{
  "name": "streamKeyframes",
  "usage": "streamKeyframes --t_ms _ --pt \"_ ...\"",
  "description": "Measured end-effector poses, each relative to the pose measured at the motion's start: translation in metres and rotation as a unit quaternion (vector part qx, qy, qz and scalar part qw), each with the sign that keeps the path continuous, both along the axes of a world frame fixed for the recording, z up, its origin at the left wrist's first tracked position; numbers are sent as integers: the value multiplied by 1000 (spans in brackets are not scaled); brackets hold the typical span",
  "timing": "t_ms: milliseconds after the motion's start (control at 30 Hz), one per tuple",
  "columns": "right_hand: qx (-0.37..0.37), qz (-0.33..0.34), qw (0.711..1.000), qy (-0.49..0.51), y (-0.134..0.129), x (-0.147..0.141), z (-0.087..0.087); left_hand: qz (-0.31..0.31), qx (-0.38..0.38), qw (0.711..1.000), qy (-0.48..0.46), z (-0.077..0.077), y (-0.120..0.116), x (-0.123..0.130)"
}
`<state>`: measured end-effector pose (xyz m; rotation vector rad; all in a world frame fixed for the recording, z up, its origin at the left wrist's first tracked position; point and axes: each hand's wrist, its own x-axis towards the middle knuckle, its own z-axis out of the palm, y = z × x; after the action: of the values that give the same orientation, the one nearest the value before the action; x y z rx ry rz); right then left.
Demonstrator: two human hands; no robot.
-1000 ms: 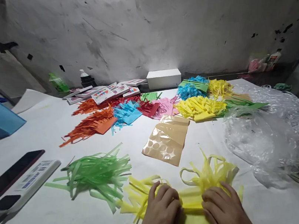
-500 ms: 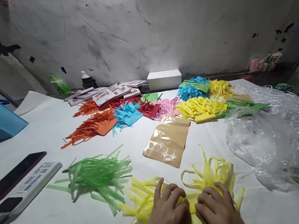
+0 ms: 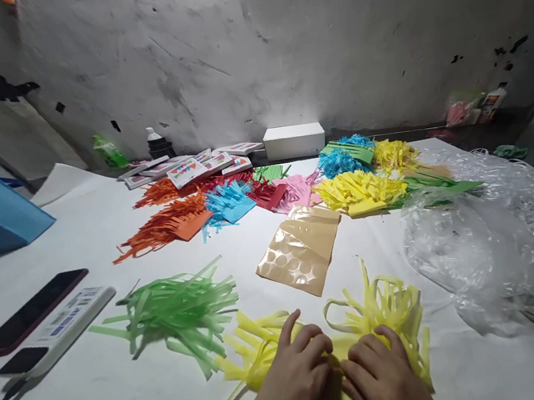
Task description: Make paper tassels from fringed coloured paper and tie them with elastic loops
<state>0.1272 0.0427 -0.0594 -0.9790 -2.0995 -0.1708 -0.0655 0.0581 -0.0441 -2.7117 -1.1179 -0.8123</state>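
Fringed yellow tissue paper [image 3: 389, 315] lies at the near edge of the table, its strips fanning out on both sides of a plain middle band. My left hand [image 3: 302, 368] is on the left part of this band, fingers curled and pressed to the paper, the index finger raised. Close beside it, my right hand [image 3: 380, 367] has its fingers bent round the band's right part. Both thumbs are mostly hidden. Beyond the hands is a brown sheet with clear round stickers [image 3: 299, 248]. Green tissue strips [image 3: 177, 307] lie to the left.
Orange [image 3: 170, 224], blue, red, pink and yellow fringed bundles line the back, near flat packets [image 3: 187, 172] and a white box [image 3: 294, 141]. Clear plastic bags [image 3: 475, 249] cover the right side. A phone [image 3: 30, 312] and a white power bank [image 3: 60, 331] lie left.
My right hand has shifted slightly left, closer to my left hand. The right-hand yellow strips have moved a little. The whole view has shifted slightly.
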Motion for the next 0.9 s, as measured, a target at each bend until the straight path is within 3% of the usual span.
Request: streamKeyframes --t_ms 167,500,733,833,900 --pt "3 4 998 -55 -2 -2 5 -2 16 999 -32 -1 0 5" --pt "-44 42 998 12 -5 24 5 11 -12 997 -71 -1 -7 1" --pt "-71 -63 994 50 -6 9 4 91 -92 990 -52 5 -12 10" --pt "-77 -89 991 66 -6 3 4 119 -56 991 -20 4 -8 12" --pt "-82 -84 990 79 -6 3 3 92 -3 996 -1 5 -5 12"
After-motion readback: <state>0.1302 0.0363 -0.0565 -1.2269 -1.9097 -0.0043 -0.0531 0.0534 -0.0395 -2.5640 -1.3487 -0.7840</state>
